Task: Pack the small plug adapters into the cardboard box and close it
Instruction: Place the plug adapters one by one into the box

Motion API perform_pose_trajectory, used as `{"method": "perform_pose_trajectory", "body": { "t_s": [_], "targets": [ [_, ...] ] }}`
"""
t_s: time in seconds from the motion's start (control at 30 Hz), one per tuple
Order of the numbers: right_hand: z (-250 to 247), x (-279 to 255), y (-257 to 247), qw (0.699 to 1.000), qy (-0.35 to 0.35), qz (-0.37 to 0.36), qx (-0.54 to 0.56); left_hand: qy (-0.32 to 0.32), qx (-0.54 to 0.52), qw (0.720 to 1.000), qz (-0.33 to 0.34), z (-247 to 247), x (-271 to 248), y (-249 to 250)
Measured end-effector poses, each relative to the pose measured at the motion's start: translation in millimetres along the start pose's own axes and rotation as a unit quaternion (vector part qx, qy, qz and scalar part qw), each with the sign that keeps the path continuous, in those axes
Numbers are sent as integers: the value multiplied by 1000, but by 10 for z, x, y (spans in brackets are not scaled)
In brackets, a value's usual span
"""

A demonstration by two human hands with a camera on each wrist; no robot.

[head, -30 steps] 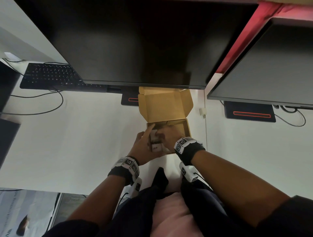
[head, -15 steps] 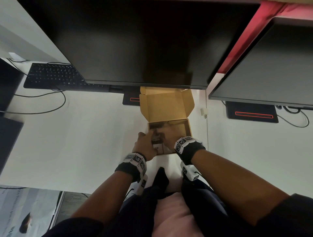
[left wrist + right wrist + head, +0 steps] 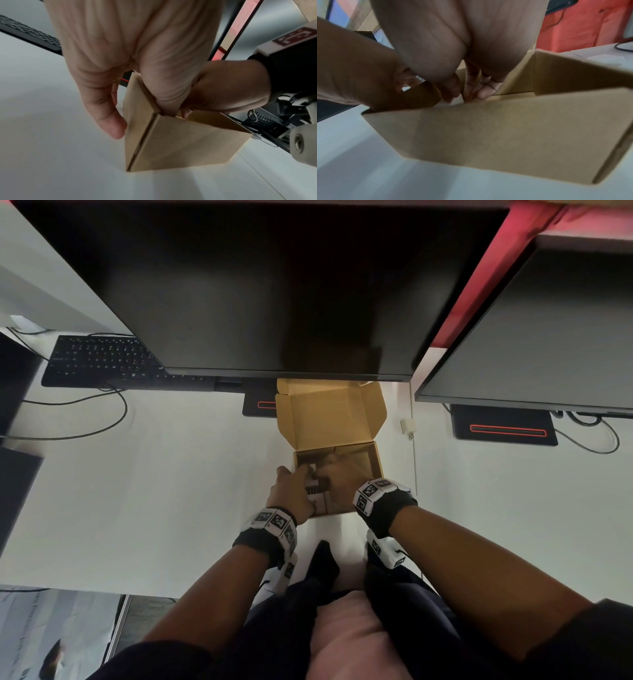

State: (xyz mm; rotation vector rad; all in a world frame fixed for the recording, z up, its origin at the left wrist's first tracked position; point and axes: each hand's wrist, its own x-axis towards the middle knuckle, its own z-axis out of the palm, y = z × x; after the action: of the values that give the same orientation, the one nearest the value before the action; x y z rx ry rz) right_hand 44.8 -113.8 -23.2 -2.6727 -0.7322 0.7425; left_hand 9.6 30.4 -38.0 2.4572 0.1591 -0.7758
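Observation:
An open cardboard box (image 3: 376, 463) stands on the white desk with its lid (image 3: 325, 419) tipped up and back. Both hands reach inside it. My left hand (image 3: 303, 474) comes over the box's left wall (image 3: 140, 108), one digit staying outside against the cardboard, and holds white plug adapters (image 3: 312, 486). My right hand (image 3: 329, 474) is next to it, thumb and fingers (image 3: 484, 92) pinching a white adapter (image 3: 458, 100) low inside the box (image 3: 505, 128). Another labelled adapter (image 3: 420, 79) shows in the left hand. The hands hide most of the box floor.
One small white adapter (image 3: 407, 428) lies on the desk just right of the box. A large dark monitor (image 3: 274, 285) overhangs the lid, with a second monitor (image 3: 548, 337) to the right. A black keyboard (image 3: 99, 361) and its cable (image 3: 85, 419) lie at the left.
Both hands have moved forward and down with the cluster of white adapters, from above the box's near edge into the box.

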Motion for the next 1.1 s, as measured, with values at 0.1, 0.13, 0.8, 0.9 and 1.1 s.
{"method": "perform_pose_trajectory", "body": {
  "t_s": [0.1,0.13,0.8,0.9,1.1],
  "targets": [
    [-57,-141,110,990,89,1,107,-2,-12,1000,-4,0,15,-15],
    [-68,-192,178,981,143,3,131,-4,-20,1000,-6,2,18,-24],
    [-182,-83,1437,954,70,293,4,16,-42,999,9,75,37,-107],
    [-59,-199,1430,929,183,310,85,13,-47,999,9,74,38,-110],
    [-67,-643,885,878,374,205,215,5,-52,998,22,100,70,-141]
  ]
}}
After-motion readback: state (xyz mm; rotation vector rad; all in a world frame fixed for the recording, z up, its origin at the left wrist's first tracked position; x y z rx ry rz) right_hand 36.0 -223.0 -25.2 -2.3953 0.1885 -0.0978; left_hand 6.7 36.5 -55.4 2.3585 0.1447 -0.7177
